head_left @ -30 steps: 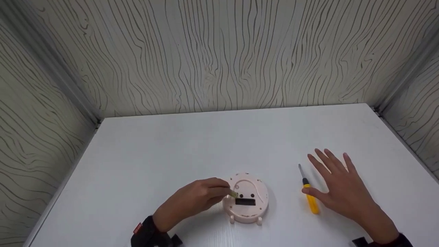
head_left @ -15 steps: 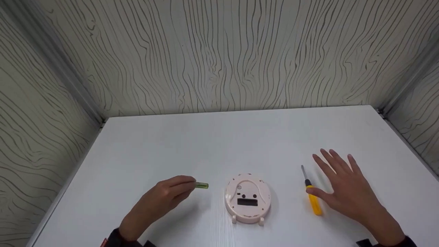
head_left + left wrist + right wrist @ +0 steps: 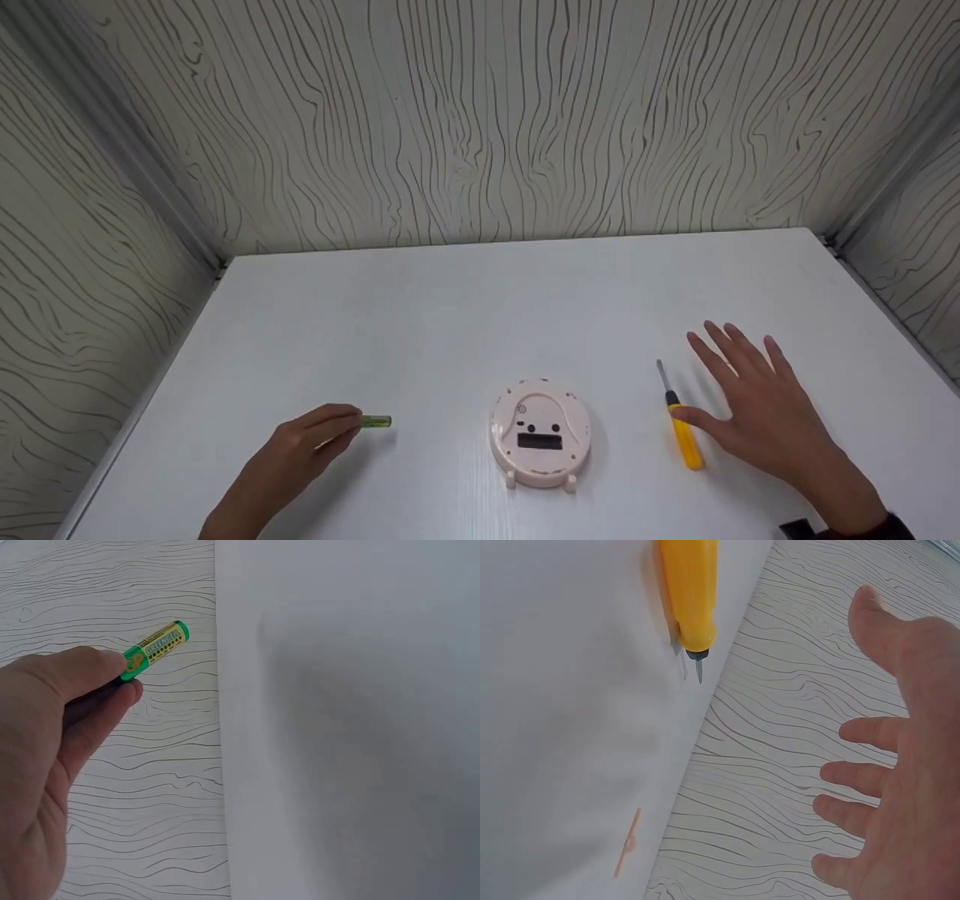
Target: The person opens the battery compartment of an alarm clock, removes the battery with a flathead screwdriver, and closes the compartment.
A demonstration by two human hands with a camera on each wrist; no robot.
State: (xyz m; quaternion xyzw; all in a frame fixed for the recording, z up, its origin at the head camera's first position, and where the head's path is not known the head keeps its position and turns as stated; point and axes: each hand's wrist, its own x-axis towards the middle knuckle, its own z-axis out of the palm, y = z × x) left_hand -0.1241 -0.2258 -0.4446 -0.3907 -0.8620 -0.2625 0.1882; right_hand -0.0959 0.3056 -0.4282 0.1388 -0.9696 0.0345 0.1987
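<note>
My left hand (image 3: 307, 442) pinches a green and yellow battery (image 3: 376, 421) between thumb and fingers, above the left part of the table. In the left wrist view, the battery (image 3: 159, 649) points away from the fingertips and its printed label shows. A round pale pink alarm clock (image 3: 541, 469) lies with its back up near the table's front middle, showing a dark rectangular battery slot, two black knobs and two small feet. Fingers spread and holding nothing, my right hand (image 3: 765, 420) hovers at the right. Its thumb overlaps the yellow screwdriver (image 3: 685, 442) in the head view; the right wrist view shows them apart.
The white table (image 3: 360, 315) is bounded by wood-grain patterned panels (image 3: 480, 127) at the back and both sides. The screwdriver's metal tip points toward the back. A thin orange-brown mark (image 3: 628, 842) appears on the white surface in the right wrist view.
My left hand has moved left from beside the clock, carrying the battery away from it. The right hand stays spread, almost in the same place. Clock and screwdriver lie where they were.
</note>
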